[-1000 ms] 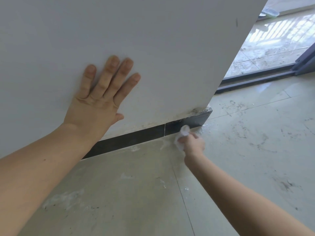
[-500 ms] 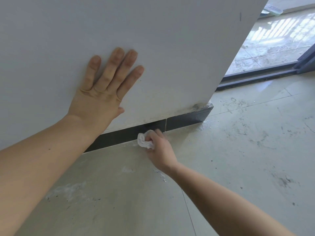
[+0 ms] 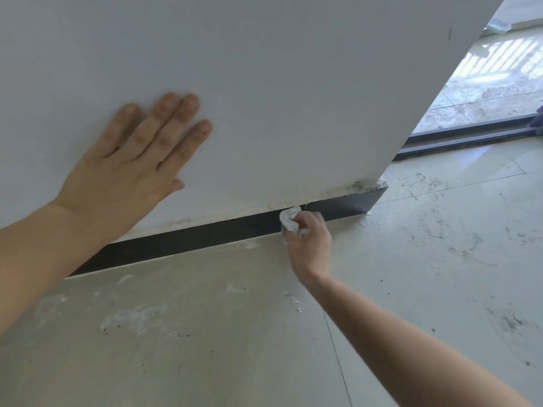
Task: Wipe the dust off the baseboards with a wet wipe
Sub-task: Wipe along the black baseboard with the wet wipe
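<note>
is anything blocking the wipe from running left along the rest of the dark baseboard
Nothing visible does. The right hand presses the wet wipe against the baseboard near its seam, and the strip to the left lies bare. The left hand rests flat on the wall above, clear of the strip.

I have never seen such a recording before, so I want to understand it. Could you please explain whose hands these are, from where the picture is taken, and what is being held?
There is no machine here. A person wears a camera on the head, looking forward and down, so you see their own two bare arms. The left hand lies flat and open against the white wall, holding nothing. The right hand grips a crumpled white wet wipe and presses it against the dark baseboard at the foot of the wall, near a joint between two baseboard pieces. Below is a pale tiled floor with dusty smears and white marks. At the upper right, a dark door track leads to a sunlit floor beyond.
</note>
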{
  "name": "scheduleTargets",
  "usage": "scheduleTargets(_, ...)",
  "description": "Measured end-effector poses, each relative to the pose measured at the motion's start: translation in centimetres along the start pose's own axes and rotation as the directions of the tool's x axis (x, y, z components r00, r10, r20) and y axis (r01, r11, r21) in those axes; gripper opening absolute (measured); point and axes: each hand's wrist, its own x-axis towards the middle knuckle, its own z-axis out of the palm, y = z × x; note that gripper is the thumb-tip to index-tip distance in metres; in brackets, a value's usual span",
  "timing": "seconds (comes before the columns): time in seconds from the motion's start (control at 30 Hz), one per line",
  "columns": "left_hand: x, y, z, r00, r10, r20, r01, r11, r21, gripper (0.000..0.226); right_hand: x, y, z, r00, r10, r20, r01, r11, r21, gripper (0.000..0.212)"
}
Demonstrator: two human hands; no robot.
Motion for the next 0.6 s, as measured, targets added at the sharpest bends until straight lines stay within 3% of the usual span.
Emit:
scheduleTargets(0.07, -0.1, -0.1, 0.2, 1.000, 0.015, 0.015, -0.015, 1.000, 0.010, 0.083, -1.2, -1.0, 2.4, 0.997, 0.078, 0.018, -0.078, 0.996, 0.042, 0.007)
scheduleTargets(0.27, -0.1, 0.5, 0.1, 0.998, -0.010, 0.058, 0.015, 0.997, -0.081, 0.083, -4.4, -3.1, 7.5, 0.978, 0.051, 0.201, -0.054, 0.998, 0.010, 0.009)
scheduleTargets(0.43, -0.4, 0.6, -0.4, 0.997, 0.000, 0.076, 0.005, 0.998, -0.070, 0.082, -5.1, -4.2, 8.2, 0.851, -0.212, 0.481, 0.338, 0.921, -0.194, 0.022)
scheduleTargets(0.5, -1.9, 0.1, -0.8, 0.998, -0.028, 0.060, 0.033, 0.996, -0.087, 0.078, -5.2, -3.5, 7.2, 0.841, -0.270, 0.468, 0.419, 0.873, -0.251, 0.027)
scheduleTargets(0.6, -5.7, -1.9, -0.6, 0.996, -0.084, 0.025, 0.084, 0.996, -0.015, 0.079, -5.0, -2.1, 5.3, 0.902, -0.278, 0.329, 0.365, 0.899, -0.241, 0.024)
